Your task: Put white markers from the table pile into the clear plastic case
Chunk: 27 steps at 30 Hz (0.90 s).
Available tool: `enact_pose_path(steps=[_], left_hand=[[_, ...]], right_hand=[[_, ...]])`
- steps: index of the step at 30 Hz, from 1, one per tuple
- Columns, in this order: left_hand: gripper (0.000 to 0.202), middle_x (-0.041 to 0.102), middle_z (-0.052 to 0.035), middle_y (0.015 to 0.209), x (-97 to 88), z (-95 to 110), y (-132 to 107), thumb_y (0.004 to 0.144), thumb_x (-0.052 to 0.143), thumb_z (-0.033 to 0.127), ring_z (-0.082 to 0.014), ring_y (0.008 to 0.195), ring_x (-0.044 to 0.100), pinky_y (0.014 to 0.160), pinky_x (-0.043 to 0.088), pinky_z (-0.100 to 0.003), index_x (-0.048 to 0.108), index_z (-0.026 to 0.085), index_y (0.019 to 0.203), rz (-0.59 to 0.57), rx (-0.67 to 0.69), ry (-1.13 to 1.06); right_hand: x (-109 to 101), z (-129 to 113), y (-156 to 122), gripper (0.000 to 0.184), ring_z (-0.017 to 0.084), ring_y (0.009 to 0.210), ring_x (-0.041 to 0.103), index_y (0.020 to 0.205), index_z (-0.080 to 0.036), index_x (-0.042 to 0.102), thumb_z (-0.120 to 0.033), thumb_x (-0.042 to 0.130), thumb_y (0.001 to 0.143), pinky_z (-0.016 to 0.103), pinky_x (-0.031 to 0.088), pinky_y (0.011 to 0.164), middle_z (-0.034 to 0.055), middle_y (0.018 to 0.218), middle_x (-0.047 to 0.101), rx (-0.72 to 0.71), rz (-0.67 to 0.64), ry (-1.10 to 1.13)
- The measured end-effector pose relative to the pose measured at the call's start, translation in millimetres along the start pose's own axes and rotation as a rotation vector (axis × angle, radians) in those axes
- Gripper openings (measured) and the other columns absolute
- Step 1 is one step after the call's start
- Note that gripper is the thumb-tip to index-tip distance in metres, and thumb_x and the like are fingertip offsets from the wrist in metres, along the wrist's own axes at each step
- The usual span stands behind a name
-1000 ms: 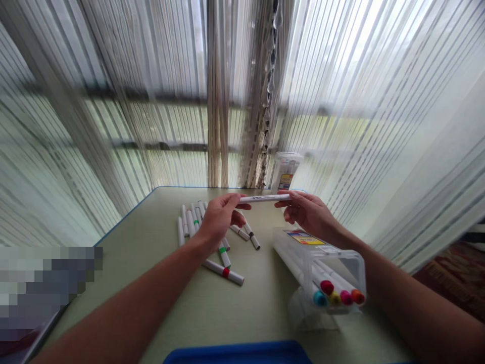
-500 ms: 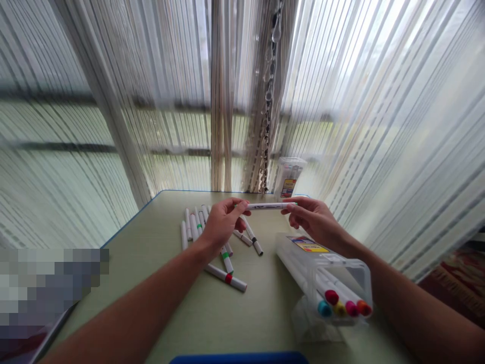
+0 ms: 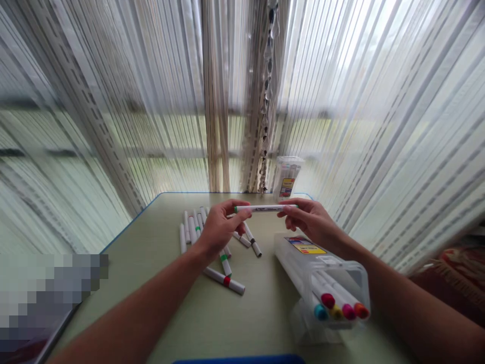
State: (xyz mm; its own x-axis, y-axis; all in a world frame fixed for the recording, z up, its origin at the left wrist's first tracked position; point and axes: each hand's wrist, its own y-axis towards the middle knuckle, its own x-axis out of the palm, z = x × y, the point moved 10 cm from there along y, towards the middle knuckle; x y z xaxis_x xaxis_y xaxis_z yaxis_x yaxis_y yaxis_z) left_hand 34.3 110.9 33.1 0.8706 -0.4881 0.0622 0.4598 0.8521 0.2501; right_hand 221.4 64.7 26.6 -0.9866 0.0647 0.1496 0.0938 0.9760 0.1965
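Observation:
A white marker with green ends lies level between my two hands, above the table. My left hand pinches it near its left end, and my right hand grips the other end with thumb and fingers. Dark printing runs along its barrel. Under and beside my left hand several white markers lie loose, some with red, green or black bands; my hand hides part of them. Below my right hand, a clear plastic marker case lies on its side, its end facing me, with several colour-tipped markers inside.
A second clear case of markers stands upright at the table's far edge. The pale green table has a blue rim. String curtains hang behind it. A blue edge shows at the bottom.
My left fingers have shifted slightly on the marker, so its green left end shows more. The view has moved a little; the cases and loose markers stay in place.

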Motion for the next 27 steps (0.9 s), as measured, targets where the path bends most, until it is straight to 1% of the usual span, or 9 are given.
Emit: enact_pose_path(steps=[3, 6, 10, 14, 18, 21, 27], left_hand=[[0.034, 0.061, 0.0005, 0.068, 4.9, 6, -4, 0.075, 0.074, 0.032, -0.0064, 0.048, 0.053, 0.046, 0.043, -0.018, 0.066, 0.012, 0.101, -0.017, 0.026, -0.011], [0.033, 0.059, 0.0020, 0.062, 14.5, 14, -10, 0.073, 0.076, 0.030, -0.0066, 0.048, 0.053, 0.046, 0.043, -0.018, 0.066, 0.012, 0.099, -0.044, 0.041, -0.042], [0.034, 0.062, 0.0007, 0.063, 28.7, 21, -19, 0.070, 0.078, 0.030, -0.0074, 0.048, 0.054, 0.045, 0.045, -0.018, 0.066, 0.011, 0.096, -0.085, 0.029, -0.101], [0.035, 0.065, -0.0015, 0.068, 39.3, 23, -27, 0.066, 0.081, 0.029, -0.0084, 0.050, 0.055, 0.045, 0.046, -0.019, 0.068, 0.013, 0.095, -0.126, 0.020, -0.160], [0.035, 0.067, -0.0027, 0.074, 47.8, 26, -32, 0.065, 0.081, 0.030, -0.0093, 0.054, 0.057, 0.047, 0.046, -0.020, 0.069, 0.015, 0.095, -0.181, 0.028, -0.221], [0.033, 0.066, -0.0029, 0.072, 51.6, 28, -34, 0.066, 0.080, 0.030, -0.0091, 0.054, 0.057, 0.048, 0.044, -0.020, 0.070, 0.014, 0.093, -0.215, 0.031, -0.225], [0.031, 0.066, -0.0023, 0.071, 53.7, 31, -35, 0.067, 0.079, 0.029, -0.0081, 0.055, 0.057, 0.047, 0.040, -0.017, 0.070, 0.014, 0.092, -0.236, 0.066, -0.208]], right_hand=[[1, 4, 1, 0.026, 0.009, 0.050, 0.059, 0.091, -0.015, 0.070, -0.031, 0.078, 0.072, 0.021, 0.043, 0.045, 0.0058, 0.076, 0.072, 0.022, -0.018, 0.029], [4, 8, 2, 0.023, 0.010, 0.051, 0.059, 0.091, -0.015, 0.069, -0.031, 0.075, 0.075, 0.021, 0.042, 0.045, 0.0055, 0.077, 0.071, 0.041, -0.069, 0.060], [8, 10, 0, 0.020, 0.010, 0.053, 0.059, 0.092, -0.016, 0.068, -0.030, 0.070, 0.080, 0.022, 0.042, 0.046, 0.0050, 0.077, 0.070, 0.058, -0.137, 0.088], [12, 7, -5, 0.018, 0.011, 0.052, 0.056, 0.090, -0.016, 0.067, -0.031, 0.070, 0.078, 0.022, 0.040, 0.047, 0.0027, 0.069, 0.067, 0.087, -0.168, 0.097], [16, 7, -9, 0.019, 0.011, 0.049, 0.052, 0.083, -0.018, 0.066, -0.034, 0.071, 0.074, 0.024, 0.039, 0.047, 0.0004, 0.061, 0.062, 0.154, -0.149, 0.063], [15, 7, -11, 0.021, 0.013, 0.048, 0.051, 0.081, -0.020, 0.066, -0.036, 0.073, 0.070, 0.026, 0.038, 0.047, 0.0002, 0.059, 0.060, 0.188, -0.115, 0.014], [14, 4, -10, 0.020, 0.013, 0.047, 0.051, 0.077, -0.020, 0.069, -0.036, 0.076, 0.065, 0.026, 0.036, 0.045, 0.0002, 0.055, 0.058, 0.208, -0.080, 0.015]])
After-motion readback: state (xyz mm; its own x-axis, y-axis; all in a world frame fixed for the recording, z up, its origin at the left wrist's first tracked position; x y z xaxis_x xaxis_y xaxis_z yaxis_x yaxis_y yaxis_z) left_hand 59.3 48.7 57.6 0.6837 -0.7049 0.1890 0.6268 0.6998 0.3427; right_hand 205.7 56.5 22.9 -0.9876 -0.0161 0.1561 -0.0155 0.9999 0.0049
